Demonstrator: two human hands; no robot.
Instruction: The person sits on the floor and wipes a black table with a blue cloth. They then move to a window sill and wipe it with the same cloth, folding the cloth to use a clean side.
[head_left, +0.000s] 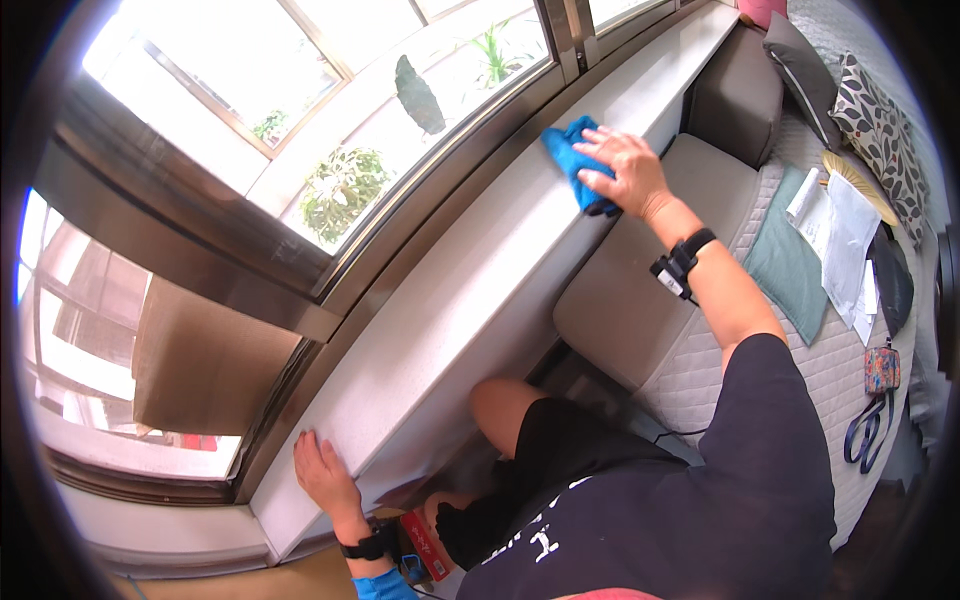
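Note:
A long white windowsill (450, 300) runs diagonally below the window. My right hand (622, 169) presses a folded blue cloth (566, 154) onto the sill towards its far part, fingers spread over the cloth. One end of the cloth hangs at the sill's front edge. My left hand (324, 469) rests palm down on the near end of the sill, fingers apart, with nothing in it. Black straps with small devices sit on both wrists.
Metal-framed sliding windows (442, 217) border the sill. Beside it stands a sofa (637, 292) with a quilted cover, a patterned cushion (881, 135), a green cloth (791, 255), papers (840, 232) and a small strapped pouch (882, 369). A red box (427, 544) is low down by my leg.

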